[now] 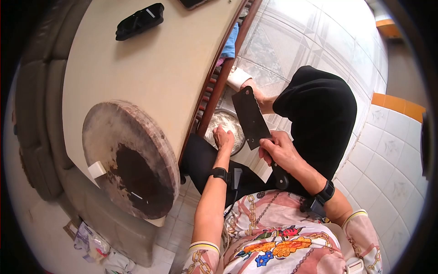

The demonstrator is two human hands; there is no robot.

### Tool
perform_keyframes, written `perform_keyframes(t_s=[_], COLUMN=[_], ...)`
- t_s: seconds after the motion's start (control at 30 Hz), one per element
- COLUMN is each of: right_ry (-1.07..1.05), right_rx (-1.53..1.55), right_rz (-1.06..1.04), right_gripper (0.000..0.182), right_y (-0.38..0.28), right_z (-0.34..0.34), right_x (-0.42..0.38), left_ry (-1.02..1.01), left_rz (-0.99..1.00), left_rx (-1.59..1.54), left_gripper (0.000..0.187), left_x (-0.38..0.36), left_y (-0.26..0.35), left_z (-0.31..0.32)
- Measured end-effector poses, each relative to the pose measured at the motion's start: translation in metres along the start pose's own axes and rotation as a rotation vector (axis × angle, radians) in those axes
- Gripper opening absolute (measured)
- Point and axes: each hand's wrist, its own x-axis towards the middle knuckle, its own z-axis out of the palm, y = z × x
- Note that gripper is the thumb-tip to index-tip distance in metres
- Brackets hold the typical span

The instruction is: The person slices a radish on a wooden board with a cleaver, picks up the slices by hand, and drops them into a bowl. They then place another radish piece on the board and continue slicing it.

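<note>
In my right hand (280, 150) is the handle of a dark cleaver (251, 118), its broad blade raised and slanting up to the left. My left hand (223, 136) reaches down into a round bowl (240, 150) by the table's side. Its fingers are curled among thin white shreds (232, 123) and partly hidden. A thick round wooden chopping board (102, 132) lies on the table to my left, with a large dark wet patch. On that board are a small white block (96, 170) and one thin white strip (136, 195).
The cream table (178, 59) has a dark wooden edge and bears a black pouch (139, 21) and a dark device (194, 3). A grey sofa (41, 105) runs along the left. Plastic bags (91, 242) lie on the floor. A tiled wall (383, 150) stands at right.
</note>
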Motion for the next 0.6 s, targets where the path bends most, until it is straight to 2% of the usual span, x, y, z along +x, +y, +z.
perform_keyframes(t_s=[0.03,0.1,0.13,0.23,0.27,0.37,0.47,0.53,0.6], right_ry=[-0.002,0.002,-0.001,-0.004,-0.012,-0.009,-0.014,-0.017,-0.025], right_rx=[0.003,0.005,0.004,0.017,0.024,0.007,0.038,0.04,0.045], right_rz=[0.0,0.004,0.006,0.013,0.017,0.029,0.037,0.034,0.029], right_gripper=[0.019,0.019,0.018,0.018,0.018,0.018,0.018,0.018,0.018], right_y=[-0.001,-0.002,-0.002,-0.004,-0.004,-0.001,-0.007,-0.007,-0.007], right_z=[0.0,0.0,0.0,-0.001,-0.001,-0.002,-0.002,-0.002,-0.001], right_x=[0.0,0.0,0.0,0.0,0.0,0.0,-0.001,-0.001,-0.001], left_ry=[-0.005,0.057,0.018,-0.059,-0.058,-0.103,-0.033,-0.008,-0.223], left_rz=[0.002,-0.039,-0.033,-0.135,-0.104,-0.159,-0.034,0.039,-0.051], left_rx=[-0.002,-0.129,-0.111,-0.082,-0.11,-0.142,-0.131,-0.106,-0.028], left_gripper=[0.056,0.072,0.086,0.089,0.094,0.097,0.09,0.087,0.074], left_x=[0.001,0.005,0.013,0.025,0.029,0.032,0.053,0.05,0.045], left_y=[0.011,0.028,0.026,0.027,0.021,0.026,-0.015,-0.008,-0.001], left_z=[-0.006,-0.016,-0.016,-0.015,-0.01,-0.015,0.013,0.004,-0.007])
